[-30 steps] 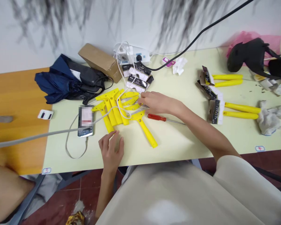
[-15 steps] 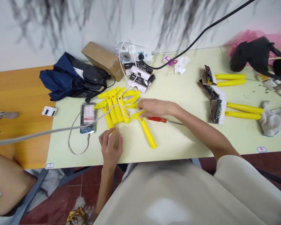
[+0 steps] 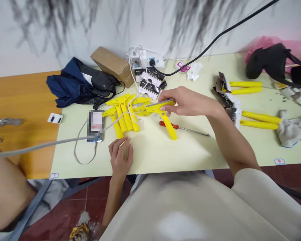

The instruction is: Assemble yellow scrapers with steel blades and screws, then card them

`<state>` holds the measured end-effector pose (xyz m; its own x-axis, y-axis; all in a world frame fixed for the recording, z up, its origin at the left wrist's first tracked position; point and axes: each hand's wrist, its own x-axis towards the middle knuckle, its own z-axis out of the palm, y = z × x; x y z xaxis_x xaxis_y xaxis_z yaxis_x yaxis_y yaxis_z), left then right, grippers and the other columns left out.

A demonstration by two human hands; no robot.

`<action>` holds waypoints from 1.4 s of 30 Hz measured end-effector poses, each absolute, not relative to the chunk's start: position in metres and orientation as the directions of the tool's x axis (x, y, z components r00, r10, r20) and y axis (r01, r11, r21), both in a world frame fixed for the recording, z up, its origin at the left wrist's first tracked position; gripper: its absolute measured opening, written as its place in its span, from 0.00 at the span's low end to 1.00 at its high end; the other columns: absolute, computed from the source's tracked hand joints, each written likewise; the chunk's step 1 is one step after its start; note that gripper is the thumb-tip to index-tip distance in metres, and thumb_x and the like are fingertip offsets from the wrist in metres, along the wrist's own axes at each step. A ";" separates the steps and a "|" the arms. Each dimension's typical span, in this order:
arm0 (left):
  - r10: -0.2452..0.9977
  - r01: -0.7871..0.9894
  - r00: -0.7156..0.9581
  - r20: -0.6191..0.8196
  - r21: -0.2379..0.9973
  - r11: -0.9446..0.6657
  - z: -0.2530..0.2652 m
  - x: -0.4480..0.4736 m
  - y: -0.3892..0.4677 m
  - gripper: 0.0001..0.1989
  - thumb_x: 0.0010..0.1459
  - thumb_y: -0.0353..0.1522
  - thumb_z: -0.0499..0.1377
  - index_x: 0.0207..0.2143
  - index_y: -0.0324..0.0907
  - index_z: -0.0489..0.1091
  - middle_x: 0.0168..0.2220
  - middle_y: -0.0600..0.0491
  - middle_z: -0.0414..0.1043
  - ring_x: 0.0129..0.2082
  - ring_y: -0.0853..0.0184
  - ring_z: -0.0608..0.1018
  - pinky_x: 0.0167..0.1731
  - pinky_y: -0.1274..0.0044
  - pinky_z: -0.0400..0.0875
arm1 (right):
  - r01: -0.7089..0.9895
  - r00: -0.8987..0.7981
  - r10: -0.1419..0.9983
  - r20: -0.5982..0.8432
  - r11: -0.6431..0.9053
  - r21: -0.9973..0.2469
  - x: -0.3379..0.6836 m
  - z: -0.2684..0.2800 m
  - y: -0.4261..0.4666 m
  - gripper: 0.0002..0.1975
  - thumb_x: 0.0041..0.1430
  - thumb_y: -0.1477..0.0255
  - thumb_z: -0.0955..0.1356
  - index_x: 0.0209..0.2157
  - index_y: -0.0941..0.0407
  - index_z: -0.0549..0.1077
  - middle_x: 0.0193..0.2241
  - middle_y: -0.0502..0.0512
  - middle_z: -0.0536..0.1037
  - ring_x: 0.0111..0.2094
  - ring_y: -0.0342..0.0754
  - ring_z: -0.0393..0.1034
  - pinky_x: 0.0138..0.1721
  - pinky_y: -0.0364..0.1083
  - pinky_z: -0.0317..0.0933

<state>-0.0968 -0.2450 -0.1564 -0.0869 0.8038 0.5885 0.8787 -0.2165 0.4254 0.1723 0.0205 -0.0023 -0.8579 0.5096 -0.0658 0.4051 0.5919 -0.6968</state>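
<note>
1. Yellow piece (image 3: 169, 127) with a T-shaped head has just come up into the right hand (image 3: 168, 104); half a second ago it lay with its handle end nearer the table's front edge. It now sits right of the yellow pile, its handle crossing in front of the red screwdriver (image 3: 162, 124).
2. Right thumb and fingers pinch the head, thumb on the near side. I judge that this piece is now singled out for handling, while the others stay put.
3. Fingertips on the far side are hidden, and I cannot tell whether the head is fully clear of the small yellow parts (image 3: 141, 100) behind it, or how high it is lifted.
4. Left hand (image 3: 120, 155) has hardly moved: fingers half curled and slightly apart, tips by the end of the leftmost of the yellow handles (image 3: 127, 122). Whether they touch is unclear.
5. White cable (image 3: 122, 115) loops over the pile, masking some edges.
6. Phone (image 3: 95, 124) at the left has a blurred screen.
7. Right forearm now covers part of the lower opened carton (image 3: 237, 117) on the right; another person's arm (image 3: 12, 187) is cut off at the left edge.
</note>
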 end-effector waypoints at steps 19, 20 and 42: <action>0.823 -0.313 -0.450 -0.347 0.924 0.218 -0.151 -0.038 -0.223 0.19 0.65 0.47 0.73 0.47 0.44 0.77 0.44 0.50 0.86 0.38 0.58 0.90 0.29 0.73 0.86 | 0.286 -0.954 0.229 -0.191 0.522 -0.803 0.119 -0.074 -0.020 0.14 0.77 0.60 0.71 0.41 0.56 0.76 0.36 0.53 0.82 0.34 0.49 0.72 0.37 0.47 0.57; 0.821 -0.317 -0.447 -0.355 0.921 0.225 -0.150 -0.039 -0.227 0.19 0.66 0.47 0.72 0.48 0.44 0.77 0.45 0.50 0.86 0.37 0.58 0.90 0.28 0.73 0.86 | 0.307 -0.945 0.273 -0.180 0.553 -0.774 0.116 -0.077 -0.017 0.16 0.80 0.58 0.70 0.42 0.56 0.76 0.37 0.54 0.82 0.36 0.50 0.72 0.38 0.47 0.57; 0.836 -0.289 -0.455 -0.306 0.939 0.186 -0.152 -0.045 -0.239 0.19 0.66 0.47 0.72 0.49 0.44 0.77 0.45 0.48 0.87 0.41 0.55 0.91 0.28 0.71 0.87 | 0.377 -0.918 0.390 -0.076 0.795 -0.476 0.093 -0.125 0.022 0.05 0.78 0.78 0.67 0.49 0.59 0.75 0.48 0.64 0.79 0.44 0.55 0.71 0.42 0.49 0.54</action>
<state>-0.0450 -0.2385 -0.1521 -0.4551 0.8363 -0.3058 -0.2893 0.1859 0.9390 0.0926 0.0220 -0.1250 -0.9176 0.3901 -0.0759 0.3772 0.7946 -0.4757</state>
